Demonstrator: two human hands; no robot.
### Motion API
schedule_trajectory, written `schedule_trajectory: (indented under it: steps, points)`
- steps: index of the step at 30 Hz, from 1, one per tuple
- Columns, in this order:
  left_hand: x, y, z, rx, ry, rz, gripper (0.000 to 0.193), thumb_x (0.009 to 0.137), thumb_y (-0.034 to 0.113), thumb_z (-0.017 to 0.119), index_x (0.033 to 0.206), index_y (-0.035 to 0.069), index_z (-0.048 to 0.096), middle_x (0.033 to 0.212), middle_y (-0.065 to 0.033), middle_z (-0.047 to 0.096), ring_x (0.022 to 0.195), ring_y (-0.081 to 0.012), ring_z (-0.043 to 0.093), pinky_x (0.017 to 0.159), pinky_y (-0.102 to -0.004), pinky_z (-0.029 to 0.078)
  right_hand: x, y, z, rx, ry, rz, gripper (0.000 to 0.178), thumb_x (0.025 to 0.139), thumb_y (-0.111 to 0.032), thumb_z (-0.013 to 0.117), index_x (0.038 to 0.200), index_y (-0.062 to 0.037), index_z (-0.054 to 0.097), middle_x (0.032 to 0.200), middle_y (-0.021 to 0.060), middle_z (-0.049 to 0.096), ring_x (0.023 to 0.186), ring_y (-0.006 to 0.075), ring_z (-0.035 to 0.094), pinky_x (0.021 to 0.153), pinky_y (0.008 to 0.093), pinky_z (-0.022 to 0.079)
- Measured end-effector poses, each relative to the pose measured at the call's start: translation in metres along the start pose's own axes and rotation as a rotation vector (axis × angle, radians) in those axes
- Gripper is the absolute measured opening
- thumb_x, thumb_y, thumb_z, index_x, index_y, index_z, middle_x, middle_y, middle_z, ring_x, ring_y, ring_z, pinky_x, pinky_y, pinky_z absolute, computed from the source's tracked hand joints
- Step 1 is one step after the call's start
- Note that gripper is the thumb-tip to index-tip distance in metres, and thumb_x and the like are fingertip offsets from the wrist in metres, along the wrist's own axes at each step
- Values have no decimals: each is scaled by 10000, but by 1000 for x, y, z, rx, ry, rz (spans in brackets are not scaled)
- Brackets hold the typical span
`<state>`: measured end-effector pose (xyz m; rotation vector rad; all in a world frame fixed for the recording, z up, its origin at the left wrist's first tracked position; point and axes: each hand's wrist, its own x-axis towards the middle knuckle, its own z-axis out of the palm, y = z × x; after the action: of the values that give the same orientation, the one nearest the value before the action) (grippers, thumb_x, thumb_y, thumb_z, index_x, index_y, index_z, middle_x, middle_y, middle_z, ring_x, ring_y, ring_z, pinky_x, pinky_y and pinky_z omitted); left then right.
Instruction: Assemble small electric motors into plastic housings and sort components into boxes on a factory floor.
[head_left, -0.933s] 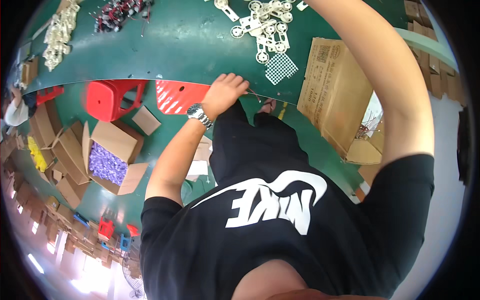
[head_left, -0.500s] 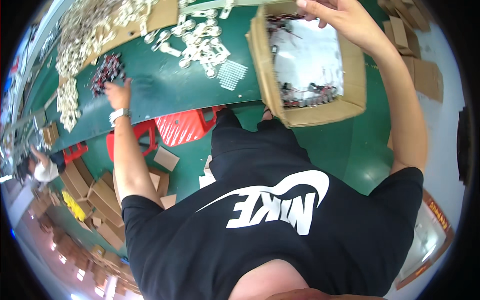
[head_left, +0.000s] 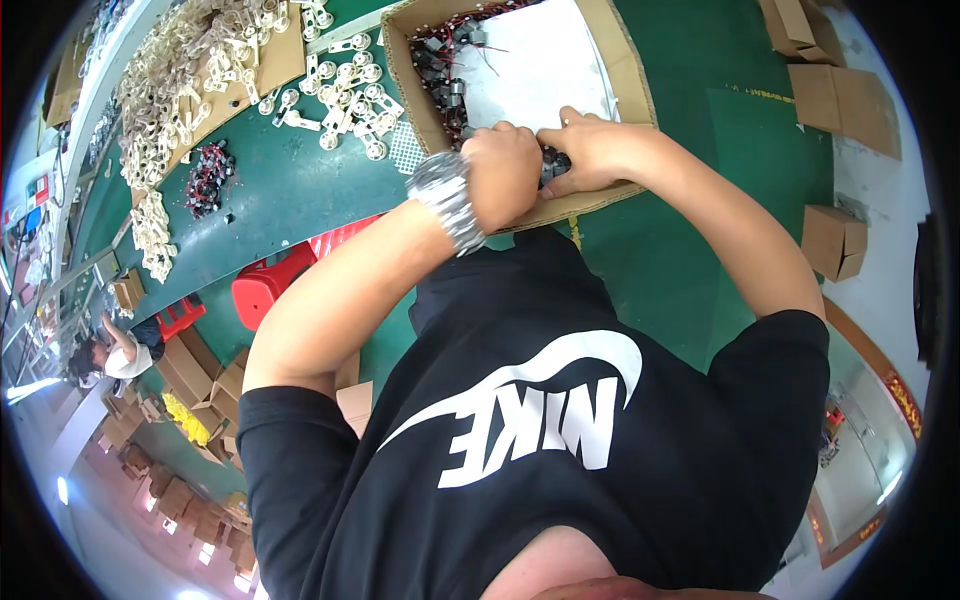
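A cardboard box [head_left: 630, 70] holds small wired motors [head_left: 455, 95] along its left and near sides, beside a white sheet [head_left: 535, 65]. My left hand [head_left: 505, 172], with a metal watch [head_left: 447, 200] at the wrist, is inside the box's near left corner. Its fingers are curled in, and what they may hold is hidden. Against it, my right hand [head_left: 598, 152] bends its thumb and fingers around a few dark motors [head_left: 553, 168] by the near wall. On the green table [head_left: 275, 180] to the left lies a pile of similar motors with red and black wires [head_left: 209, 180].
Cream plastic parts [head_left: 350, 100] are spread over the table, many on a cardboard sheet [head_left: 225, 120]. A grid-like pad [head_left: 405, 148] lies beside the box. Red stools [head_left: 270, 285] stand under the table edge. Cartons [head_left: 845, 105] sit on the right; another person [head_left: 120, 355] is far left.
My left hand has left the motor pile on the table and come right into the box. My right hand has moved from the box's far edge to its near side, onto the motors.
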<state>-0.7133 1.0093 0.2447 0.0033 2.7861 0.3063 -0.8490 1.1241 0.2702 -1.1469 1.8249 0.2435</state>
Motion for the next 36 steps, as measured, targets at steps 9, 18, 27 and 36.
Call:
schedule_trajectory:
  steps: [9,18,27,36]
  points:
    - [23,-29,42,-261,-387,13,546,922,428,731,1237,0,605,1110,-256,712,1046,-433,697,853,-498,569,18,27,28,-6,165,-178,554,848,-535,799,1182,-96,752,1273,222,649,1119,407,681,968,464,558]
    - [10,-25,45,-191,-187,190,234,985,256,622,939,57,735,816,-210,725,805,-403,724,742,-500,576,28,24,42,69,229,-175,386,850,-341,829,1106,-56,778,1129,214,723,1089,375,690,933,451,557]
    - [1,-21,17,-18,-152,263,209,945,191,622,849,78,769,790,-159,728,792,-346,737,711,-459,590,32,0,45,130,260,-92,227,829,-131,704,1036,-93,789,1092,190,758,1069,364,716,923,440,577]
    - [-12,-32,-39,80,-109,313,117,934,154,653,905,91,748,781,-137,717,799,-318,737,711,-417,588,34,-18,49,70,181,-35,423,876,-358,768,1202,-88,762,1070,217,753,1075,383,704,979,447,553]
